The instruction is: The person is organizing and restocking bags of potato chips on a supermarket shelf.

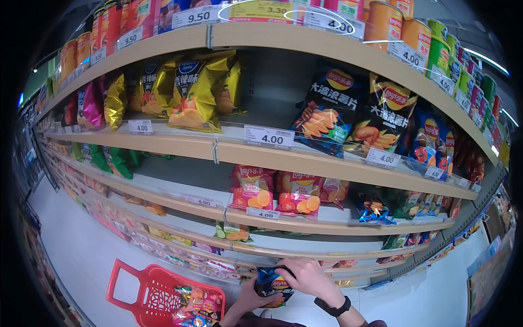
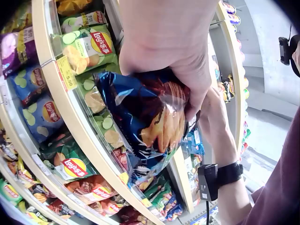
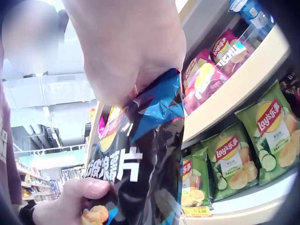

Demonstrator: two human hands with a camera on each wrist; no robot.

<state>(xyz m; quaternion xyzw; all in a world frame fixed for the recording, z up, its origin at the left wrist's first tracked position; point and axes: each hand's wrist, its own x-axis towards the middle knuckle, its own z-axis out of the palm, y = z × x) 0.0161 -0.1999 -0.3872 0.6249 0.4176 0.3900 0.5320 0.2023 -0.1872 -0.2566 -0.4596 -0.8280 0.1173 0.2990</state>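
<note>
Both hands hold a black and blue bag of Lay's chips point(image 1: 268, 282) low in front of the body, beside the shelves. My left hand point(image 1: 249, 298) grips the bag's side; its thumb lies across the front in the right wrist view. From above, my right hand point(image 1: 310, 279) pinches the top crimped edge, the fingers partly hidden by the bag point(image 3: 150, 159). In the left wrist view, wavy chips are pictured on the bag point(image 2: 145, 117). A black band with a small camera circles the right wrist point(image 2: 220, 178).
A red shopping basket point(image 1: 155, 291) with several snack bags stands on the floor at lower left. Curved shelves point(image 1: 321, 171) of chip bags rise in front, with price tags point(image 1: 267, 136) along their edges. Canisters point(image 1: 384, 24) line the top shelf.
</note>
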